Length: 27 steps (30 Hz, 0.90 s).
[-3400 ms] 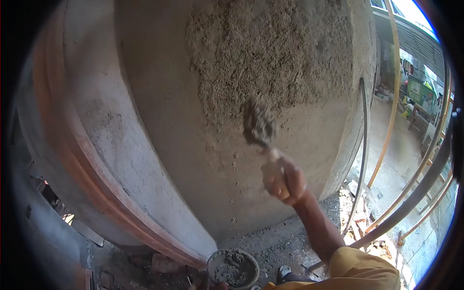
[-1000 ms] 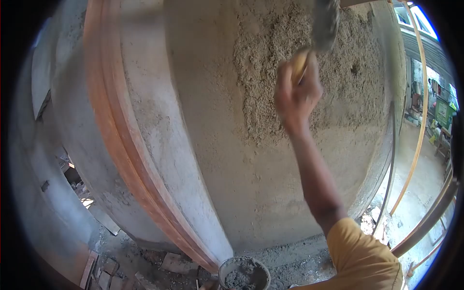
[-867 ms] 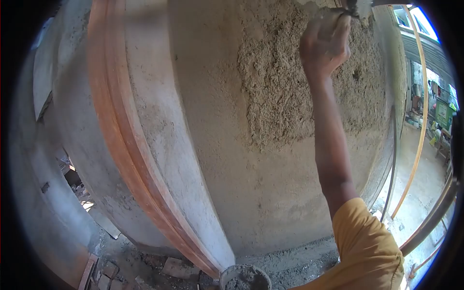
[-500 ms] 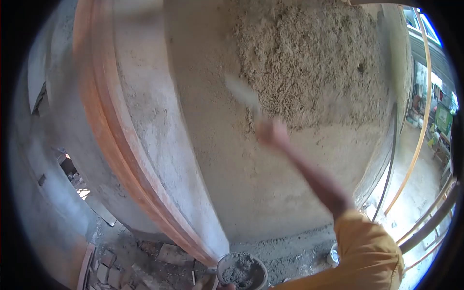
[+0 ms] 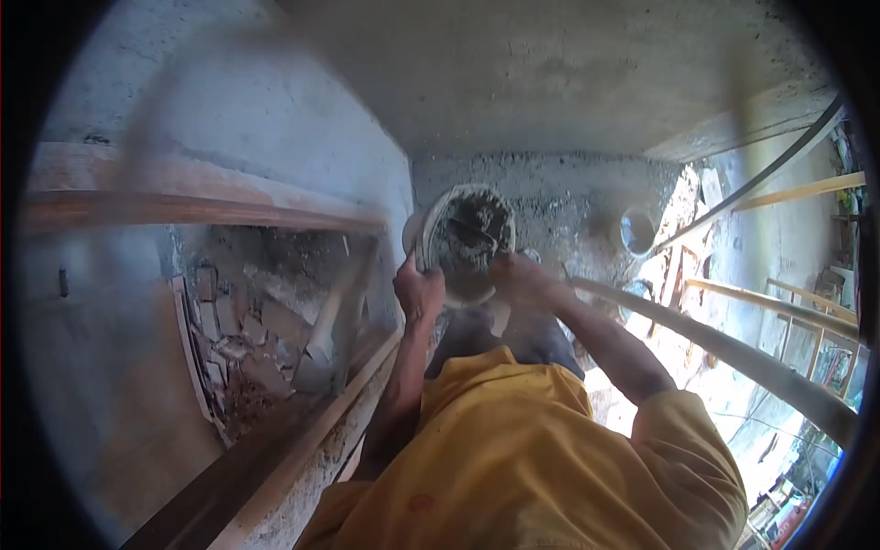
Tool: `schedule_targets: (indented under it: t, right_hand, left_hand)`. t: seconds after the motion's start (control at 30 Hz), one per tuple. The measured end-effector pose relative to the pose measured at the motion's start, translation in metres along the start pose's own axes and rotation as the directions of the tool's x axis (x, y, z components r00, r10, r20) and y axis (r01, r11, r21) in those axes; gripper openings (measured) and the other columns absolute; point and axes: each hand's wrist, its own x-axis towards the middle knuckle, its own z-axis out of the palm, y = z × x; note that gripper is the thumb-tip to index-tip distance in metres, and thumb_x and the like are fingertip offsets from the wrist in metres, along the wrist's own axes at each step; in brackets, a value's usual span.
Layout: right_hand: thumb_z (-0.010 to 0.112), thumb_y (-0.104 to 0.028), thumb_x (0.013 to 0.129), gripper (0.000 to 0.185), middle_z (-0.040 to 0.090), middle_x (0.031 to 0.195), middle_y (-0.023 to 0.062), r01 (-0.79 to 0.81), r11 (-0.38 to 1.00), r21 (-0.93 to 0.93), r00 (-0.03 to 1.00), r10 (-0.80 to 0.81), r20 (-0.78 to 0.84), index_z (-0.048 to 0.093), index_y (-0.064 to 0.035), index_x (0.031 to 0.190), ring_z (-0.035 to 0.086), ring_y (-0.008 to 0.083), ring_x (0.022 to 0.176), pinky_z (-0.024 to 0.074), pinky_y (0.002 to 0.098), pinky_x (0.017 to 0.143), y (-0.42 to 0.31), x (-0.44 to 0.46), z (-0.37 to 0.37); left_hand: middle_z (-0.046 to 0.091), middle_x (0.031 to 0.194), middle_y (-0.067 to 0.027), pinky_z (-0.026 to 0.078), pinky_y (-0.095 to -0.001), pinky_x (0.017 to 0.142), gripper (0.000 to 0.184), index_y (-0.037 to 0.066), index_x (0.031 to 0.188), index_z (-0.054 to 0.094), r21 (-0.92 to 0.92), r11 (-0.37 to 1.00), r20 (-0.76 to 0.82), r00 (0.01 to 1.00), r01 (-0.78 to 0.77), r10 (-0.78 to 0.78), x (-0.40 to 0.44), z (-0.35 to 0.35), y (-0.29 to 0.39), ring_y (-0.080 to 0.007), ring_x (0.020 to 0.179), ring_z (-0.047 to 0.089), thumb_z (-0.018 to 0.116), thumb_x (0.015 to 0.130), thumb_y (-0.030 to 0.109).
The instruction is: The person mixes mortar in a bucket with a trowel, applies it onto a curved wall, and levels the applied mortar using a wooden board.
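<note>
In the head view, a mortar bucket (image 5: 510, 220) stands upright in front of my body, with wet grey mortar (image 5: 458, 252) inside. My left hand (image 5: 420, 291) is closed around its near left rim. At the near right side of the bucket is my right hand (image 5: 515, 277), slightly blurred and closed on a trowel (image 5: 475, 233), whose blade dips into the mortar. Beyond the bucket rises a plastered wall (image 5: 550, 101); its upper part is out of view.
On the left runs a reddish wooden frame (image 5: 229, 213) beside an opening with broken bricks (image 5: 220, 321) below. Wooden poles (image 5: 733, 344) cross on the right. A round pipe end or container (image 5: 637, 231) lies near the wall's foot.
My right hand has come down from the wall to the bucket with the trowel. The view has tilted downward, and my left hand on the bucket rim now shows fully.
</note>
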Motion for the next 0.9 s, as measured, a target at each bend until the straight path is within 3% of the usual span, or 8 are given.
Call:
schedule_targets:
  t: [0.03, 0.07, 0.13, 0.27, 0.37, 0.7, 0.77, 0.9]
  right_hand:
    - [0.064, -0.03, 0.096, 0.03, 0.072, 0.082, 0.0159, 0.328, 0.943, -0.053, 0.939, -0.332, -0.092, 0.067, -0.0036, 0.11, 0.069, 0.0323, 0.068, 0.0577, 0.0458, 0.066, 0.014, 0.004, 0.015]
    - [0.062, -0.033, 0.099, 0.03, 0.067, 0.079, 0.0113, 0.017, 0.967, 0.255, 0.996, -0.038, 0.077, 0.067, -0.0048, 0.109, 0.065, 0.0261, 0.064, 0.0533, 0.0414, 0.06, -0.012, -0.003, -0.027]
    - [0.057, -0.039, 0.106, 0.033, 0.058, 0.071, 0.0023, -0.643, 0.37, 0.671, 0.729, 0.565, 0.387, 0.067, -0.0073, 0.106, 0.055, 0.0137, 0.055, 0.0446, 0.0326, 0.048, -0.067, -0.017, -0.116]
    - [0.057, -0.032, 0.105, 0.038, 0.052, 0.068, 0.0011, -0.617, -0.045, 0.786, 0.647, 0.539, 0.539, 0.062, -0.0025, 0.129, 0.048, 0.0093, 0.048, 0.0396, 0.0266, 0.037, -0.06, -0.046, -0.084]
    - [0.051, -0.033, 0.107, 0.04, 0.053, 0.067, 0.0016, -0.421, -0.284, 0.862, 0.811, 0.308, 0.498, 0.059, -0.0028, 0.131, 0.047, 0.0108, 0.043, 0.0407, 0.0261, 0.037, -0.07, -0.046, -0.046]
    - [0.047, -0.034, 0.11, 0.038, 0.054, 0.068, 0.0049, -0.225, -0.652, 0.724, 0.891, 0.164, 0.424, 0.055, -0.0103, 0.138, 0.047, 0.0145, 0.041, 0.0386, 0.0264, 0.035, -0.108, -0.027, -0.082]
    - [0.044, -0.032, 0.109, 0.038, 0.054, 0.071, 0.0059, -0.171, -0.633, 0.755, 0.941, 0.123, 0.316, 0.052, -0.0103, 0.14, 0.047, 0.0149, 0.042, 0.0379, 0.0289, 0.036, -0.13, -0.015, -0.128]
    - [0.051, -0.039, 0.106, 0.047, 0.055, 0.072, 0.0081, 0.154, -0.465, 0.872, 0.983, 0.157, -0.09, 0.05, -0.009, 0.142, 0.048, 0.0151, 0.043, 0.0402, 0.0295, 0.037, -0.178, 0.026, -0.262]
  left_hand:
    - [0.075, 0.11, -0.0269, 0.055, -0.0482, 0.095, 0.048, 0.001, 0.127, 0.069, 0.021, 0.999, 0.038, 0.999, 0.036, -0.037, 0.004, -0.003, 0.004, -0.0456, 0.108, 0.071, 0.06, 0.081, 0.009]
    - [0.076, 0.11, -0.0261, 0.055, -0.0472, 0.095, 0.049, 0.0, 0.129, 0.068, -0.014, 1.0, 0.072, 0.997, 0.007, -0.006, -0.001, -0.008, 0.009, -0.0441, 0.107, 0.072, 0.06, 0.081, 0.007]
    - [0.076, 0.111, -0.0245, 0.056, -0.0451, 0.096, 0.051, -0.002, 0.132, 0.066, -0.102, 0.993, 0.123, 0.989, -0.066, 0.078, -0.008, -0.015, 0.031, -0.041, 0.106, 0.074, 0.059, 0.082, 0.004]
    - [0.077, 0.114, -0.02, 0.055, -0.0396, 0.096, 0.053, -0.004, 0.135, 0.064, -0.325, 0.944, 0.164, 0.98, -0.056, 0.115, -0.034, -0.005, 0.046, -0.028, 0.105, 0.075, 0.059, 0.082, -0.001]
    - [0.076, 0.114, -0.0169, 0.054, -0.0358, 0.095, 0.052, -0.006, 0.134, 0.064, -0.383, 0.921, 0.133, 0.983, -0.068, 0.128, -0.039, 0.012, 0.028, -0.0218, 0.103, 0.072, 0.059, 0.082, -0.001]
    - [0.065, 0.105, -0.0031, 0.049, -0.0327, 0.086, 0.048, 0.0, 0.122, 0.064, -0.764, 0.618, 0.114, 0.982, 0.182, -0.148, -0.025, 0.007, -0.005, -0.0188, 0.094, 0.063, 0.063, 0.074, -0.004]
    - [0.063, 0.099, -0.0061, 0.052, -0.0364, 0.076, 0.045, 0.0, 0.118, 0.065, -0.654, 0.689, 0.095, 0.937, 0.313, -0.335, -0.022, 0.005, -0.02, -0.0204, 0.09, 0.064, 0.065, 0.072, -0.004]
    - [0.067, 0.099, -0.0063, 0.052, -0.0378, 0.073, 0.045, -0.002, 0.112, 0.068, -0.752, 0.64, 0.004, 0.971, 0.161, -0.24, -0.033, -0.02, -0.03, -0.0229, 0.087, 0.065, 0.065, 0.067, -0.003]
